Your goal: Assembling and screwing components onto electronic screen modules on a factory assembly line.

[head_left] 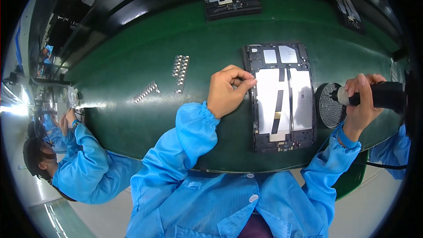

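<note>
Green and faintly glossy, the table [220,39] spans my view, with a co-worker [88,167] in blue at lower left. Right of centre lies an opened tablet [266,101], silver plates showing. On my left hand [225,91], thumb and fingers press together at its left edge; from here I cannot tell whether anything sits between them. I would keep that pinch light and clear of the black strips [278,105]. My right hand [362,108] curls its fingers round a black cylinder [385,97], beside a round meshed disc [329,108]. Small component strips [180,71] lie left of centre.
</note>
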Demonstrator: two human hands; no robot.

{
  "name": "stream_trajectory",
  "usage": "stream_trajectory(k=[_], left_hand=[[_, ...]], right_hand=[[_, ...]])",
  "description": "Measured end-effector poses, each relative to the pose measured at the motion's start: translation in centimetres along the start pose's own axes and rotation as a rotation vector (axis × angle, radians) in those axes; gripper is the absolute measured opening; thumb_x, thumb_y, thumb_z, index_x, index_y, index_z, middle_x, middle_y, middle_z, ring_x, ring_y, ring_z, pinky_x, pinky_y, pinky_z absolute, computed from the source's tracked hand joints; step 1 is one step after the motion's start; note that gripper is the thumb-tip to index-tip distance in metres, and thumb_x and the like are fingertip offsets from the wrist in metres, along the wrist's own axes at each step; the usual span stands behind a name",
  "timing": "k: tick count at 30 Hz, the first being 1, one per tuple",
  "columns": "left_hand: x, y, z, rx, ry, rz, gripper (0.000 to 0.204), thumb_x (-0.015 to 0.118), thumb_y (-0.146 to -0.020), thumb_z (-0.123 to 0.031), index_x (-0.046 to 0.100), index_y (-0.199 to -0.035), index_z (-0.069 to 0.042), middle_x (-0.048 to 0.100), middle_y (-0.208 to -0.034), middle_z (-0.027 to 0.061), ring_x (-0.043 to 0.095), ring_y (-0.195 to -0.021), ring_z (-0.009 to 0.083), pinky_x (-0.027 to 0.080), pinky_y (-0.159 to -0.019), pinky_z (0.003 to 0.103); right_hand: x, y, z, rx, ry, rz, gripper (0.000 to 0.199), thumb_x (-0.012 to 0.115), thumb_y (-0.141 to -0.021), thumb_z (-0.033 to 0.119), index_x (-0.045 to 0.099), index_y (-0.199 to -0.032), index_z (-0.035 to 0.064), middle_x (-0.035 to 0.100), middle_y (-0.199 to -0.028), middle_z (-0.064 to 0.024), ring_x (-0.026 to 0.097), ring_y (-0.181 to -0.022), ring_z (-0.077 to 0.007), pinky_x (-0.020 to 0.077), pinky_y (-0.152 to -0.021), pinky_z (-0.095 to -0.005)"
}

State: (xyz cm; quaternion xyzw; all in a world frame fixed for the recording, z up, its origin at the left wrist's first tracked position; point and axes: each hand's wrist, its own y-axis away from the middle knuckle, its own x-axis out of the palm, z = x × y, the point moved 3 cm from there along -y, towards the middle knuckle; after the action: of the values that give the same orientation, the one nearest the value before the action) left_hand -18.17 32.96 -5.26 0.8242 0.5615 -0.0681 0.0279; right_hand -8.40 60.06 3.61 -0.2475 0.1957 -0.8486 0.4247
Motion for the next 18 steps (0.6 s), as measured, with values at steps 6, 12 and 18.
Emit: stream_trajectory(k=[6, 12, 18], left_hand=[[0.3, -0.2, -0.4, 0.027, -0.036, 0.079, 0.01, 0.067, -0.077, 0.0, 0.061, -0.083, 0.007, 0.057, -0.088, 0.0082, 0.06, -0.067, 0.0095, 0.049, -0.058, 0.019], [-0.2, -0.9, -0.6, -0.179, -0.106, 0.164, 0.014, 0.07, -0.077, -0.005, 0.059, -0.082, 0.004, 0.062, -0.073, 0.0062, 0.06, -0.061, 0.0071, 0.046, -0.046, 0.019], [-0.6, -1.8, -0.8, -0.361, 0.063, 0.272, 0.015, 0.069, -0.078, -0.01, 0.06, -0.08, 0.001, 0.063, -0.071, 0.0058, 0.06, -0.059, 0.008, 0.045, -0.043, 0.02]], right_hand=[[3.9, 0.9, 2.0, -0.002, -0.064, 0.109, 0.028, 0.059, -0.079, -0.002, 0.046, -0.102, 0.0033, 0.052, -0.064, -0.0073, 0.052, -0.049, -0.0164, 0.0462, -0.051, -0.0328], [10.1, 1.0, 1.4, 0.055, -0.173, 0.302, 0.03, 0.061, -0.08, 0.0, 0.045, -0.105, 0.0028, 0.055, -0.063, -0.0075, 0.056, -0.051, -0.0154, 0.0484, -0.051, -0.0291], [15.1, 2.2, -1.6, 0.199, -0.202, 0.34, 0.028, 0.065, -0.073, -0.009, 0.048, -0.094, -0.0023, 0.057, -0.062, -0.0074, 0.056, -0.05, -0.0129, 0.0456, -0.048, -0.0238]])
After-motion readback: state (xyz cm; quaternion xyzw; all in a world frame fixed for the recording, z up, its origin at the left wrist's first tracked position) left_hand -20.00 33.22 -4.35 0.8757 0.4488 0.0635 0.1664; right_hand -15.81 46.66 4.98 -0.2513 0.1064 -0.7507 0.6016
